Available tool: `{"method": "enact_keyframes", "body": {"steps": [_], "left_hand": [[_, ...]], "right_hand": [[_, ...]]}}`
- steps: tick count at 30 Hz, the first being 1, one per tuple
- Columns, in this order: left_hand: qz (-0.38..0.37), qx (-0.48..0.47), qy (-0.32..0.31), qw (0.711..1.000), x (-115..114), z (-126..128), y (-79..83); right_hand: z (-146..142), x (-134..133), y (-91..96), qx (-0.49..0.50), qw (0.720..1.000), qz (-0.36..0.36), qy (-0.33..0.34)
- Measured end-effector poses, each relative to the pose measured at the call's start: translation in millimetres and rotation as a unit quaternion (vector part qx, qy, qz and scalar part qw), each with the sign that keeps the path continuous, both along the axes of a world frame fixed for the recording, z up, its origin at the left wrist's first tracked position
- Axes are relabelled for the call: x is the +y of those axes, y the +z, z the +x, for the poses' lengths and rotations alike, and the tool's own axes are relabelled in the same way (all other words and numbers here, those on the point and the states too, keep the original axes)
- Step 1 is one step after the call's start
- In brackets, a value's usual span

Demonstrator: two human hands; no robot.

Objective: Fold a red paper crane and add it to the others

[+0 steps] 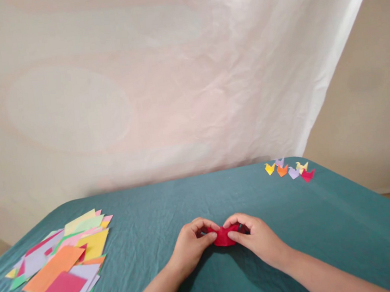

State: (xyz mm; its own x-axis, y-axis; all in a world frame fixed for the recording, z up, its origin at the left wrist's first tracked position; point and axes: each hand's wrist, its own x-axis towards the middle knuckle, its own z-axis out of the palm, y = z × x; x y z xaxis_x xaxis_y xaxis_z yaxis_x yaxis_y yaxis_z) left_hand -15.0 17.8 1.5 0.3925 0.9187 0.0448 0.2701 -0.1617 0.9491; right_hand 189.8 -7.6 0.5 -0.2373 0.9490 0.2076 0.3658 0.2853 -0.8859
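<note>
A small folded piece of red paper [223, 238] is held between both hands, low over the front middle of the table. My left hand [196, 241] pinches its left end between thumb and fingers. At the other end, my right hand [253, 236] grips the paper the same way. Between the thumbs the red front face is visible, while both ends are partly hidden by the fingers. Whether the paper touches the cloth I cannot tell.
A green cloth [147, 225] covers the table. On the left lies a loose, overlapping pile of coloured paper sheets [59, 267]. Several small folded paper birds [282, 170] rest near the far right edge. Behind the table hangs a pale sheet [176, 97].
</note>
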Motion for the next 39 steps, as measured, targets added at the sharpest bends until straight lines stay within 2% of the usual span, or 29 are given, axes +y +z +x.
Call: {"method": "enact_keyframes", "body": {"steps": [4,10,16,23,39], "left_hand": [[-0.003,0.002,-0.016,1.0,-0.2,-0.5,0.6],[0.014,0.038,-0.004,0.999,-4.1,2.2,8.4],[0.08,0.09,0.02,0.993,-7.0,3.7,13.6],[0.12,0.109,0.017,0.987,-7.1,2.4,9.0],[0.128,0.125,0.036,0.983,-10.1,5.9,7.9]], "right_hand": [[0.0,-0.7,0.2,-0.002,1.0,0.007,0.007],[-1.0,-0.4,0.9,-0.021,1.0,0.004,0.008],[-2.0,0.0,-3.0,-0.017,1.0,0.011,0.006],[-2.6,-1.4,-3.8,-0.034,0.999,0.032,0.001],[-11.5,-6.6,-6.5,-0.067,0.995,0.067,-0.016]]}}
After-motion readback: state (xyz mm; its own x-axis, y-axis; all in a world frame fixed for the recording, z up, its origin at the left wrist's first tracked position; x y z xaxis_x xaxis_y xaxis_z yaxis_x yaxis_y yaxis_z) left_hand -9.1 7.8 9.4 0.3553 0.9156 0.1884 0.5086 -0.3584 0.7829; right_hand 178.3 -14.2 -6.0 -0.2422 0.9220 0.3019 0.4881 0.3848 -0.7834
